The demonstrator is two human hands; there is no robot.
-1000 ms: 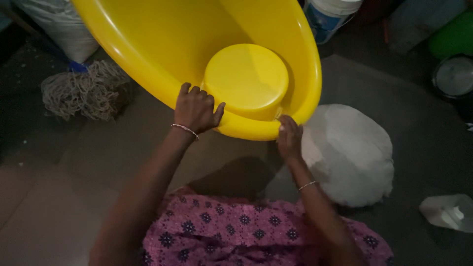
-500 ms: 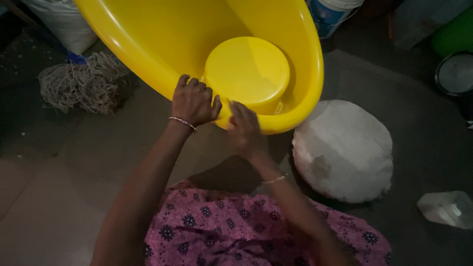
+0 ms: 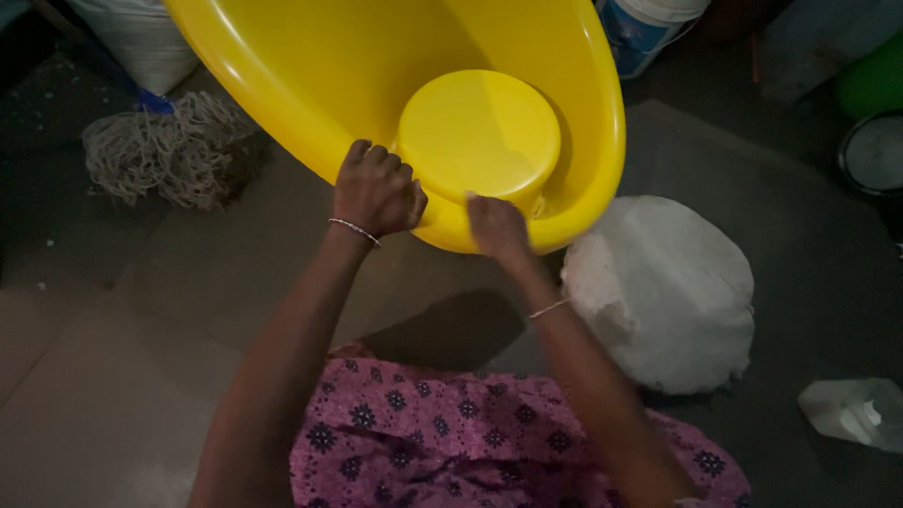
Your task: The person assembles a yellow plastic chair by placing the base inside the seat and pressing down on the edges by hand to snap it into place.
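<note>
Dim grey floor (image 3: 141, 376) runs under everything, tiled and dusty, with the person crouched over it in a purple flowered garment (image 3: 470, 442). Just ahead of both hands sits a large yellow plastic tub (image 3: 310, 85) with a rolled rim, tilted toward the person, and inside it, past the fingers, a round yellow plastic stool-like insert (image 3: 480, 132) lies against the near wall.

The left hand (image 3: 376, 193) is closed over the near rim, knuckles up, fingers curled into the tub. The right hand (image 3: 499, 230) lies against the rim just beside it; it is blurred, so I cannot tell whether its fingers grip or only press.

Judging by its thin, glossy wall, the tub is probably light but bulky, somewhat flexible, and slick; the rolled rim looks like the surest hold, with hands set wider apart for balance.

Right of the right hand rests a white rounded cloth-covered bundle (image 3: 668, 292). Left of the left hand lies a tangled grey string mop head (image 3: 165, 155). Beyond the tub stands a white and blue plastic bucket (image 3: 644, 28).
</note>
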